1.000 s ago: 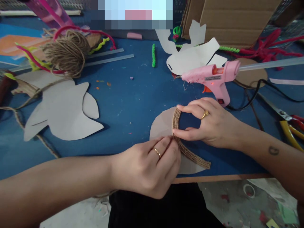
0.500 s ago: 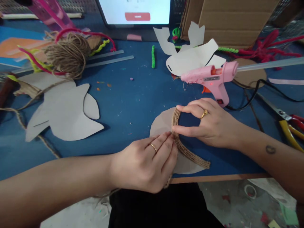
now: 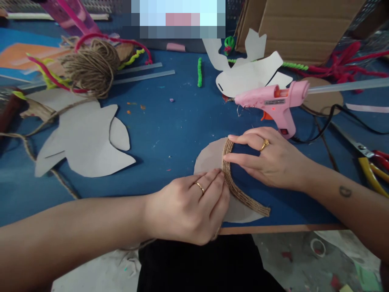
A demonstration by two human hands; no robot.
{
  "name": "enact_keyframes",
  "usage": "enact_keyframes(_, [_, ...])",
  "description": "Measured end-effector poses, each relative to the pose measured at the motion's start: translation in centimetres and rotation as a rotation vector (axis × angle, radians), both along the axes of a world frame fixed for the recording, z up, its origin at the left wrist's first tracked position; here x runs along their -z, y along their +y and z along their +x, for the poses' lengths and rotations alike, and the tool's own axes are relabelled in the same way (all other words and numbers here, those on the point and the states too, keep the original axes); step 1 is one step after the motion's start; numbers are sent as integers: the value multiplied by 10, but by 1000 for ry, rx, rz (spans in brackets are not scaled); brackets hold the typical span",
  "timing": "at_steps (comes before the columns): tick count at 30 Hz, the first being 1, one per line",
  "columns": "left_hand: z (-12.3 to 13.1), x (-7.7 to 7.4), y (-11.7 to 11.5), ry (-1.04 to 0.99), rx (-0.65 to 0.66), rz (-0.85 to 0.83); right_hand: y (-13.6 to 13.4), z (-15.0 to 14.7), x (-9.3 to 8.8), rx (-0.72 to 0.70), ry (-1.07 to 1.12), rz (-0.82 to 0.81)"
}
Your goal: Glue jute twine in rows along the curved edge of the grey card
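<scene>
A curved grey cardboard cutout [image 3: 209, 156] lies near the table's front edge. Several rows of brown twine [image 3: 243, 195] run side by side along its inner curve, ending at the lower right. My left hand [image 3: 191, 207] is closed, fingertips together on the twine at the middle of the curve. Loose twine trails out beneath this hand, which hides part of the cutout. With finger and thumb spread apart, my right hand [image 3: 267, 158] touches the twine rows at the upper end of the curve. Just beyond it, a pink glue gun [image 3: 273, 99] lies on its side.
A twine ball [image 3: 91, 69] and a grey paper cutout [image 3: 88, 142] are at left. White cutouts [image 3: 249, 77] lie behind the glue gun, before a cardboard box [image 3: 304, 30]. Scissors [image 3: 367, 152] lie at right, near the gun's black cord [image 3: 322, 125].
The view has shifted slightly, moving the table things a little to the right. My right thumb sits slightly higher on the twine rows; my left hand stays at the curve.
</scene>
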State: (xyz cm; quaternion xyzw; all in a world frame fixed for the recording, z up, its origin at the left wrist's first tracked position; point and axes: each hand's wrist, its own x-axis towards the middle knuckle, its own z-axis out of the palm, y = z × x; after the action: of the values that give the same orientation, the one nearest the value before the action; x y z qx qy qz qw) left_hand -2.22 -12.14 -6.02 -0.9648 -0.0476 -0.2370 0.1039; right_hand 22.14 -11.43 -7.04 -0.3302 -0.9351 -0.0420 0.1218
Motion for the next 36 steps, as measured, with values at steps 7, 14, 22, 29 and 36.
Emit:
enact_keyframes(7, [-1,0,-1,-13,8,18,0,-2,-1,15,-4,-9])
enact_keyframes(14, [-2,3,0,-23,-5,42,2,-1,0,3,13,-3])
enact_keyframes(22, [-2,1,0,-5,-2,40,3,0,0,-20,16,16])
enact_keyframes(29, [-1,3,-1,-14,-2,23,2,0,2,-19,20,26])
enact_keyframes(36, [0,1,1,-18,-7,40,2,2,2,-26,22,-7])
